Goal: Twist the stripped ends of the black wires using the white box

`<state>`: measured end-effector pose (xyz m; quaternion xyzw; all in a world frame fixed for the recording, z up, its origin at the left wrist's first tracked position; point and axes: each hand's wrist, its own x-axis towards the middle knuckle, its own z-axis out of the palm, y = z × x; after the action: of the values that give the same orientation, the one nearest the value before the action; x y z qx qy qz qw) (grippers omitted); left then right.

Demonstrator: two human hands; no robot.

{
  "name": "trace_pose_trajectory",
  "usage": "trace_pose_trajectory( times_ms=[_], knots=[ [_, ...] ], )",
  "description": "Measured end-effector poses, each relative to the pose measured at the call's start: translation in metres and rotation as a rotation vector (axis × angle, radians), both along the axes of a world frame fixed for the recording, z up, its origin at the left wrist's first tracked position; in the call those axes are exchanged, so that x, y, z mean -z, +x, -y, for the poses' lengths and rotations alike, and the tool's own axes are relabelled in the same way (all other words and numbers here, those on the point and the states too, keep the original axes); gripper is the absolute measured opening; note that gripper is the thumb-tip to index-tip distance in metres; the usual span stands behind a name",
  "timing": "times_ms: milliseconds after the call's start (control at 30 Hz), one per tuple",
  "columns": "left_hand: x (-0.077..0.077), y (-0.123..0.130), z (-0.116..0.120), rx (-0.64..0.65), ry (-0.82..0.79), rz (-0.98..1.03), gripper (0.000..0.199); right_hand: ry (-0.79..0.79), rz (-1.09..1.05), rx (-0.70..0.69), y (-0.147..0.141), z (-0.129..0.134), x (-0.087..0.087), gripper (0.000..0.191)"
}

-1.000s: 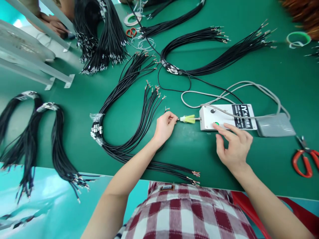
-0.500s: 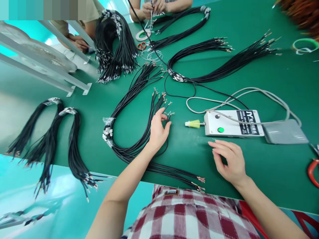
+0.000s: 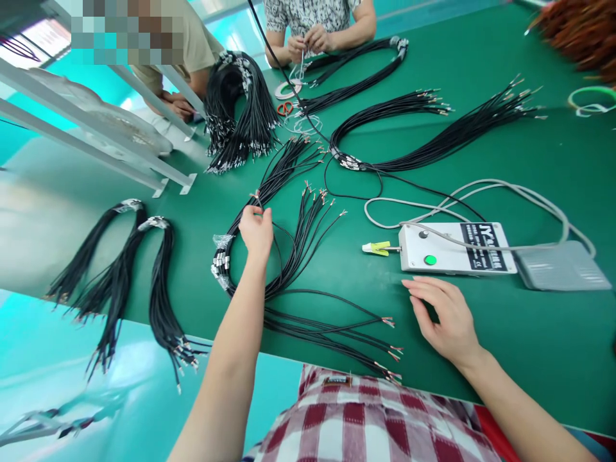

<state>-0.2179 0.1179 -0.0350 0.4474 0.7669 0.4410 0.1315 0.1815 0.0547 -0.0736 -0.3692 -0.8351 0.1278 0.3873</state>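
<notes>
Desk (image 3: 548,154): green, beneath our white box (image 3: 436,250).
Black cable (image 3: 256,196): left of the box, pinched in our left grip (image 3: 256,232).
Right grip (image 3: 445,321): apart, ours, just this side of the box.
Co-worker (image 3: 315,19): beyond the box, leftward.

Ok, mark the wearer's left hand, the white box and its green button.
Wearer's left hand (image 3: 256,233), head view: middle of the hand.
White box (image 3: 453,257), head view: bare white top.
Green button (image 3: 430,260), head view: centre of its cap.
</notes>
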Motion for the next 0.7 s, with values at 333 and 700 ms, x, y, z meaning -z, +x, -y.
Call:
trace_pose_trajectory(
  times_ms=[333, 700],
  knots=[
    [0.009, 0.042, 0.015, 0.001, -0.094, -0.356, 0.015, -0.039, -0.040, 0.032, -0.002, 0.002, -0.003, 0.028],
    [-0.023, 0.165, 0.111, 1.254, -0.276, -0.556, 0.016, -0.175, -0.052, 0.022, -0.003, 0.004, -0.007, 0.021]
  ],
)
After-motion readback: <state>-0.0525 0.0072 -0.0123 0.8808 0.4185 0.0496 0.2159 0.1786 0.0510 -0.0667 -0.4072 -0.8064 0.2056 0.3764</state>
